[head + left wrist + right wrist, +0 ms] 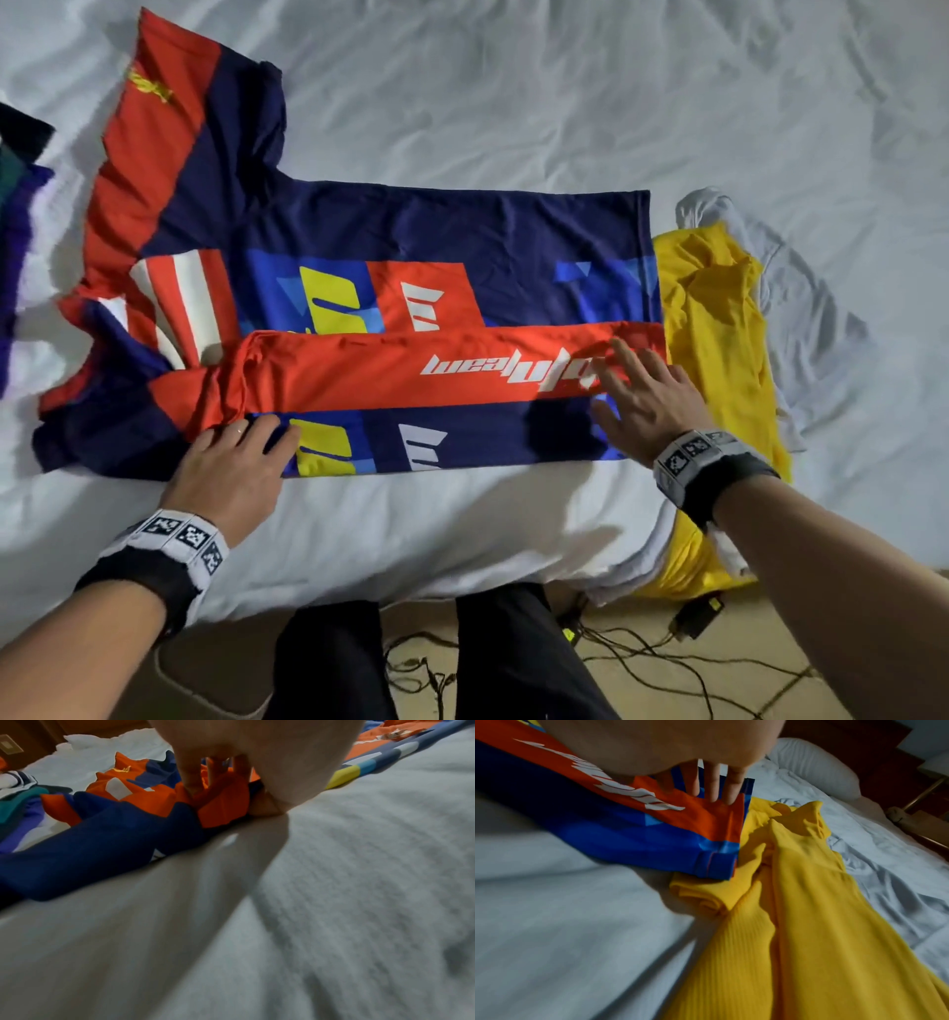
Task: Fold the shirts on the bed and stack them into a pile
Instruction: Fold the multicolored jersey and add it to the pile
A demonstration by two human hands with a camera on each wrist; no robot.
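Navy-red jersey lies flat mid-bed, near edge folded over. L hand at 7 o'clock, fingers bent, gripping bunched red fabric at the fold. R hand at 4 o'clock, fingers straight & spread, pressing the hem, holding nothing. Yellow shirt at 3 o'clock, touching the hem.

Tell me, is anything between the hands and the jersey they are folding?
Nothing visible. The left hand and the right hand both rest directly on the jersey, near its folded red band.

White-sheeted bed, dark wooden headboard, cables on tan floor
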